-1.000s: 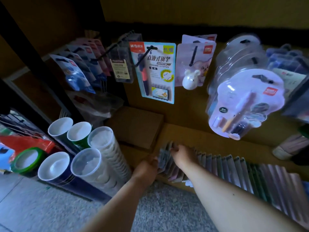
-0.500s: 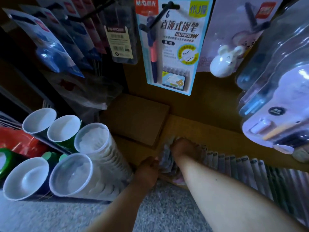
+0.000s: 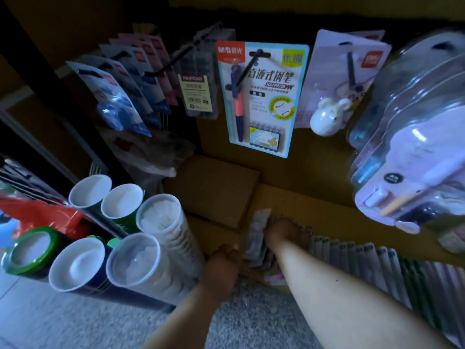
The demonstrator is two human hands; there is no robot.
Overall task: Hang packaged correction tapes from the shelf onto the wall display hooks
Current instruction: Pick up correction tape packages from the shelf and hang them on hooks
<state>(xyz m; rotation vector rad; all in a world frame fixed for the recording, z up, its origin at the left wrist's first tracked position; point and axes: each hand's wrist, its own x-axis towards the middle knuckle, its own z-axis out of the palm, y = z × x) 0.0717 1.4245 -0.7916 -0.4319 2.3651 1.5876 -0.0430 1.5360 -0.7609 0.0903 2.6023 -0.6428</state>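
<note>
A long row of flat packaged correction tapes [image 3: 364, 263] stands on edge along the low brown shelf [image 3: 314, 210]. At the row's left end, my right hand [image 3: 283, 234] is closed over a small bunch of the packs [image 3: 256, 238]. My left hand [image 3: 224, 260] grips that same bunch from the left side. Above, black wall display hooks [image 3: 176, 60] carry hanging goods, among them blue and pink correction tape cards [image 3: 118, 104] at the left. How firmly each hand holds is hard to see in the dim light.
A blue pen card [image 3: 261, 96], a white mouse-shaped item [image 3: 327, 117] and clear blister packs [image 3: 412, 152] hang from the wall. A brown box [image 3: 214, 190] sits on the shelf. Several stacks of paper cups [image 3: 151, 248] stand at the left on grey carpet [image 3: 251, 311].
The camera dipped closer and then pulled back. Both hands stay at the row's left end, and one pack now sticks up higher between them.
</note>
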